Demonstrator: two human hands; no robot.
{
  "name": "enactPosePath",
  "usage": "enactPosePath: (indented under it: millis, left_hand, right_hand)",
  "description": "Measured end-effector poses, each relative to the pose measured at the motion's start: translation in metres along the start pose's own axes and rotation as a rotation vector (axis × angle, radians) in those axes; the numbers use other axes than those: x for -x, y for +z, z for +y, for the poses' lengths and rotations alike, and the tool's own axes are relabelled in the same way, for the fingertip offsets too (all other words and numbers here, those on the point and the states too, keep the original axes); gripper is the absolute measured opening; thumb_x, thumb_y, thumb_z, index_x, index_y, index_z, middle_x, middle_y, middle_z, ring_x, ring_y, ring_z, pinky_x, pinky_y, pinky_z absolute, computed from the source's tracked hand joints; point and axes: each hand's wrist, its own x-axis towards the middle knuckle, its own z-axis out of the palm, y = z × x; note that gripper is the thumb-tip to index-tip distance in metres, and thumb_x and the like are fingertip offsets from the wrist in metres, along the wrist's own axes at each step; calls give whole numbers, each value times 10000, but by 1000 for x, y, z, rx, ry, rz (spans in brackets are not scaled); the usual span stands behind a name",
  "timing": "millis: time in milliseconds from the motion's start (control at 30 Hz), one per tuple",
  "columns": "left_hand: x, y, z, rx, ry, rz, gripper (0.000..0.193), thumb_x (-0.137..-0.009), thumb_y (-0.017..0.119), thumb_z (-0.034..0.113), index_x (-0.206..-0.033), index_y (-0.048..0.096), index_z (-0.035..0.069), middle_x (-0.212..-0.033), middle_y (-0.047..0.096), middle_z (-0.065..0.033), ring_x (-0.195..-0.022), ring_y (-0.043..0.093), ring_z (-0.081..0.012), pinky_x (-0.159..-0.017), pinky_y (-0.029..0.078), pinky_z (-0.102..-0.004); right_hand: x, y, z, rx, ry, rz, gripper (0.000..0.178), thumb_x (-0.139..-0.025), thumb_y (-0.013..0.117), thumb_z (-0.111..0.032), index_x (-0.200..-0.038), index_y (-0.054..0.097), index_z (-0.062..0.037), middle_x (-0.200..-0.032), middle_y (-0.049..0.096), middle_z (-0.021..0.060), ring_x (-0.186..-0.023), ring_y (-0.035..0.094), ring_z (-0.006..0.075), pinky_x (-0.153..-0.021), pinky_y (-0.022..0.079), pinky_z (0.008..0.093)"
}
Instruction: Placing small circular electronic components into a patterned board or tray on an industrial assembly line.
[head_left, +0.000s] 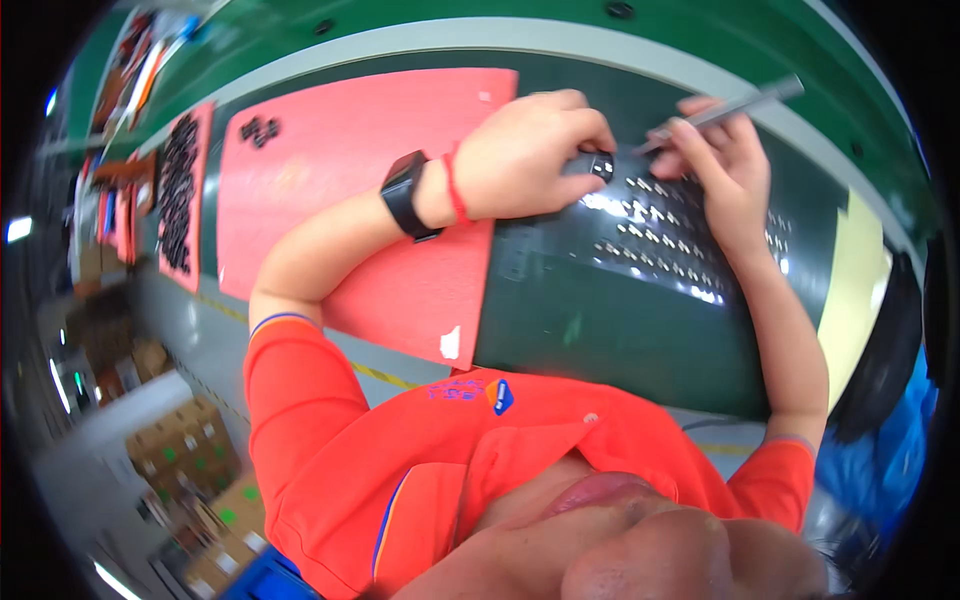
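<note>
My left hand [545, 150], with a black watch and red cord at the wrist, pinches a small black part [602, 166] with pale marks on it. It is over the dark green work surface [560, 310], just past the pink mat's right edge. My right hand [722, 160] grips a slim silver pen-shaped tool [765, 97], its thin end pointing left toward the black part. Whether it is a knife or tweezers I cannot tell. Below both hands lies a glossy sheet [665, 265] with rows of small whitish pieces, partly covered by my right hand and forearm.
A pink mat [370, 130] covers the left side, with a small cluster of black parts [260, 131] at its far left. Many more black parts [180, 195] lie on another pink mat beyond. Pale yellow paper [850, 290] sits right; cardboard boxes [185, 445] stand lower left.
</note>
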Motion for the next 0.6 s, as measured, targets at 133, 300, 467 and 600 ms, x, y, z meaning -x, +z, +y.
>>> enactPosePath:
  millis: [133,300,467,600]
  left_hand:
    - [23,-47,2,-150,-45,89,236,-736,713,138,-945,635,62,-862,593,-91,-843,600,-254,-758,489,-349]
    - [102,-98,-38,-533,-283,366,204,-772,704,164,-949,673,67,-853,598,-82,-780,603,-233,-717,497,-337]
    - [176,-124,-82,-718,-502,570,259,-788,693,139,-1035,673,64,-855,593,-80,-739,597,-194,-695,509,-304]
    - [163,-137,-95,-608,-561,555,325,-781,711,157,-1090,665,67,-921,612,-104,-805,619,-202,-729,515,-297]
  right_hand:
    - [0,-3,-1,3,20,36,276,-939,570,-109,-1164,484,25,-924,646,145,-666,614,125,-646,483,219]
    - [1,1,4,-15,-18,-32,260,-934,577,-92,-1149,485,22,-927,644,144,-648,599,114,-618,470,205]
    - [0,1,5,8,-25,-67,252,-940,571,-98,-1145,483,19,-922,647,136,-634,587,103,-601,460,199]
    - [-1,-1,7,10,-30,-56,251,-941,569,-96,-1149,483,15,-916,648,131,-627,582,99,-592,456,196]
